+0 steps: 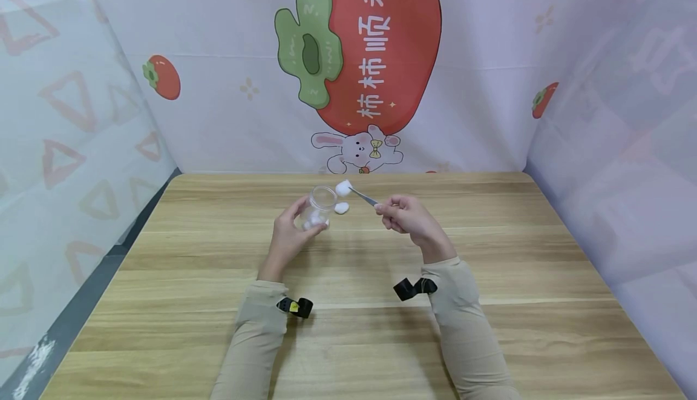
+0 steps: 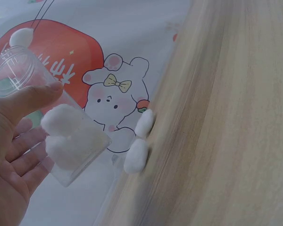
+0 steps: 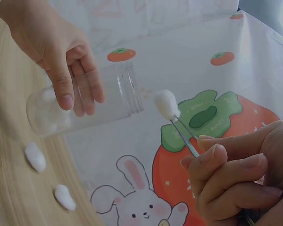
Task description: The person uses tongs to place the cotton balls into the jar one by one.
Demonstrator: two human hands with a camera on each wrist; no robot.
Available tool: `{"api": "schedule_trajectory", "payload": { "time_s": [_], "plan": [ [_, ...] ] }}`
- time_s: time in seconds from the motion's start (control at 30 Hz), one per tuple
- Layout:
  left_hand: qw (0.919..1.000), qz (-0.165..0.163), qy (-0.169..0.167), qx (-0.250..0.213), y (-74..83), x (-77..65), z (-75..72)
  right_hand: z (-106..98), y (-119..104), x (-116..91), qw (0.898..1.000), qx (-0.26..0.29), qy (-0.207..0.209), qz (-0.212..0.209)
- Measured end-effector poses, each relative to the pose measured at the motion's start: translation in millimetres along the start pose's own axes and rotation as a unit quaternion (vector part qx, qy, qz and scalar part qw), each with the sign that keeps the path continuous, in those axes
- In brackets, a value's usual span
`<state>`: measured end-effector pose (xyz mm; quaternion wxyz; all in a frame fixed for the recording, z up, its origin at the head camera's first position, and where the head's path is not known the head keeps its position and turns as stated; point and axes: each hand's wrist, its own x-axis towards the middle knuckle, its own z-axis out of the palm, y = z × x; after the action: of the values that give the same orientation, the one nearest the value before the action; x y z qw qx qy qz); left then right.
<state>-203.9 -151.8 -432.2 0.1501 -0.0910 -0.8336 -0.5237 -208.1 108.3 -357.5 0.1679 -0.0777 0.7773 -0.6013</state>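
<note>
My left hand (image 1: 288, 230) grips a clear, open-mouthed jar (image 3: 111, 101) around its side, with thumb and fingers on opposite walls. Several white cotton balls (image 2: 63, 136) sit near the jar's bottom. My right hand (image 1: 408, 215) pinches metal tweezers (image 1: 363, 196) between thumb and fingers. At the tweezers' tips is a cotton ball (image 3: 167, 104), held just outside the jar's mouth and apart from it. Two more cotton balls, one nearer (image 3: 64, 197) and one farther (image 3: 35, 157) in the right wrist view, lie on the table beside the jar. Whether the jar touches the tabletop, I cannot tell.
The wood-grain table (image 1: 354, 339) ends at a printed cloth backdrop (image 1: 218, 115) just behind the jar. Cloth also hangs along the left and right sides. A small black camera is strapped on each sleeve, left (image 1: 296, 307) and right (image 1: 414, 288).
</note>
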Motion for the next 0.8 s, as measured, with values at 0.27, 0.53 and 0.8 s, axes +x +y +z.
{"api": "schedule_trajectory", "payload": {
  "time_s": [0.27, 0.53, 0.8],
  "plan": [
    [1.0, 0.005, 0.001, 0.0, -0.5, 0.2, 0.9, 2.4, -2.3, 1.2, 1.0, 0.004, -0.001, 0.007],
    [0.9999, 0.01, 0.003, 0.001, -0.9, 0.4, 0.8, 4.6, -4.8, 1.5, 1.0, 0.006, -0.007, 0.002],
    [0.9999, 0.011, 0.003, 0.0, -0.5, 0.7, 1.3, 9.2, -5.3, 3.5, 1.0, 0.002, -0.011, 0.002]
  ]
}}
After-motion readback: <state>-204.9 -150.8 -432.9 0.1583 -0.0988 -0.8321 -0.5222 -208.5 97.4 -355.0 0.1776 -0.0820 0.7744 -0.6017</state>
